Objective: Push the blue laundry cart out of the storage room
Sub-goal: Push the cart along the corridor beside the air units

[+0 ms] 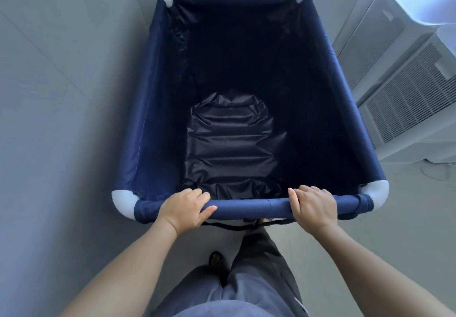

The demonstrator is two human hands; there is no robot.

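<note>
The blue laundry cart fills the middle of the head view, a dark blue fabric bin on a frame with white corner joints. Its inside is empty, with shiny dark lining at the bottom. My left hand is wrapped over the left part of the near rail. My right hand grips the same rail further right. Both arms reach forward from the bottom of the frame. The cart's wheels are hidden beneath the fabric.
A pale wall runs close along the cart's left side. Two white appliances with vent grilles stand close on the right, with a cable on the floor beside them. My legs and a dark shoe are below the rail.
</note>
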